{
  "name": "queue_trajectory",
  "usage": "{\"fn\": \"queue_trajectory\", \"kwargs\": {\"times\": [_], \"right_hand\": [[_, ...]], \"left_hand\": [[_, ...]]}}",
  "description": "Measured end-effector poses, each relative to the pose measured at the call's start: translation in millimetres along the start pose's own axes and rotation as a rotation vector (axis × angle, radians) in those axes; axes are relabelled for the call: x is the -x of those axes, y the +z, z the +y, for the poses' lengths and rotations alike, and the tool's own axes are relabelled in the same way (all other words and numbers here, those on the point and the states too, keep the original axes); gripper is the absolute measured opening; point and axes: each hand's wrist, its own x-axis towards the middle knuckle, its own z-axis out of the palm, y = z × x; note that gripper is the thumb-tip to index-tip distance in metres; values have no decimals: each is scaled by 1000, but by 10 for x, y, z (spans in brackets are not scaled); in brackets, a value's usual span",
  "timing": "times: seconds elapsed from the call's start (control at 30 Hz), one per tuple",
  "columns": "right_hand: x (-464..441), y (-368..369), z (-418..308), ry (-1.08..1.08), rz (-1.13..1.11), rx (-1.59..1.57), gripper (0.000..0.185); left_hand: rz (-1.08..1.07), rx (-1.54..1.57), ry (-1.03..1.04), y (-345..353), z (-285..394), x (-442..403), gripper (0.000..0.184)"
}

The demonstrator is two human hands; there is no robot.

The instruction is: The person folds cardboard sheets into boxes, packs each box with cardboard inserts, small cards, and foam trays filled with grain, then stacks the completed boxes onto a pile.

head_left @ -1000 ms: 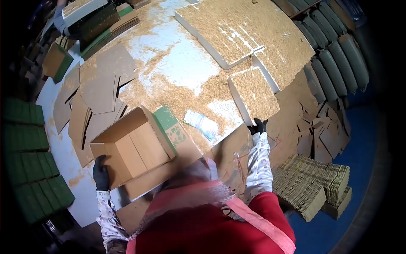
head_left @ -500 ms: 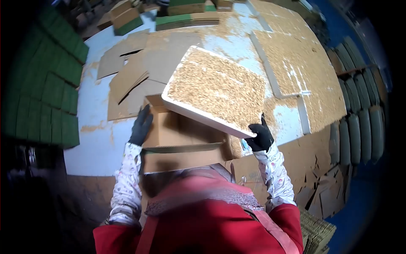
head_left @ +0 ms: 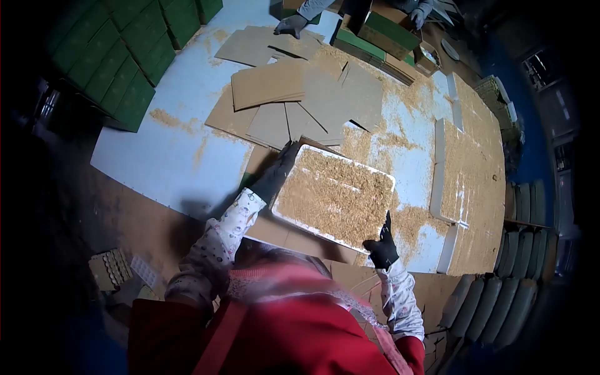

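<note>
A white foam tray (head_left: pixel 334 197) full of tan shavings lies over the cardboard box, of which only an edge (head_left: pixel 306 142) and a flap (head_left: pixel 294 237) show. My right hand (head_left: pixel 382 250), in a black glove, grips the tray's lower right corner. Along the left side of the tray and box is my left hand (head_left: pixel 275 175), also gloved; its fingers are stretched out against the side. How far the tray sits inside the box cannot be made out.
Cardboard sheets (head_left: pixel 269 84) lie beyond the box. Green boxes (head_left: pixel 125 69) are stacked at the left. More shavings-filled trays (head_left: pixel 469 175) stand at the right. Across the table a co-worker's gloved hand (head_left: pixel 290 26) rests near the sheets, and another (head_left: pixel 417 17) touches a green box (head_left: pixel 389 34).
My right hand has brought the tray from the right side of the table onto the box. My left hand has shifted along the box's side. The view has turned, and a co-worker's hands now show.
</note>
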Motion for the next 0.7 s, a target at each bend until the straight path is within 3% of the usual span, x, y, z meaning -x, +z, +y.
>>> {"fn": "queue_trajectory", "kwargs": {"times": [0.07, 0.1, 0.17, 0.2, 0.23, 0.3, 0.33, 0.4, 0.43, 0.47, 0.5, 0.53, 0.57, 0.6, 0.63, 0.67, 0.7], "right_hand": [[-294, -138, 493, -23, -135, 247, 103], [-403, -168, 701, 33, -150, 222, 106], [-479, -109, 708, 170, -74, 752, 108], [-468, -1, 535, 286, -47, 1041, 108], [-475, 120, 503, 297, -42, 1033, 108], [-502, 244, 488, 335, 59, 1182, 91], [-576, 186, 578, 305, -21, 1333, 81], [-770, 163, 1078, 95, 116, 1554, 59], [-846, 272, 873, 260, 66, 1532, 49], [-848, 286, 861, 182, 104, 1588, 34], [-999, -16, 1375, 17, -43, 1489, 28], [-893, 113, 809, 128, -24, 1477, 32], [-618, 245, 311, -166, 125, 1384, 36], [-507, 153, 319, -469, 273, 1101, 37], [-339, 146, 140, -285, 404, 920, 32], [-334, -11, 273, -599, 596, 729, 30], [-139, -191, 165, -186, 623, 742, 28]], "left_hand": [[-64, -1793, 218, 90, -68, 77, 46], [-69, -1794, 197, 176, -86, 85, 46], [44, -2067, 270, 307, -103, 54, 48], [120, -1833, 308, 247, 9, -12, 50], [196, -1598, 341, 157, 189, -122, 54], [438, -1567, 530, -85, 599, -488, 50], [547, -1541, 473, -203, 806, -680, 50], [611, -1532, 191, -453, 1162, -1019, 52], [756, -1696, 177, -663, 1258, -1231, 55], [795, -2118, -3, -619, 1263, -1411, 48], [764, -2451, 253, -1019, 1493, -1686, 62], [851, -2489, 189, -804, 1252, -1685, 83], [933, -2531, 208, -776, 1129, -1709, 102], [1039, -2484, 31, -707, 1118, -1725, 111], [1151, -2561, 47, -524, 918, -1640, 106], [1242, -2513, -10, -296, 745, -1579, 94], [1289, -2491, 2, -119, 610, -1523, 78]]}}
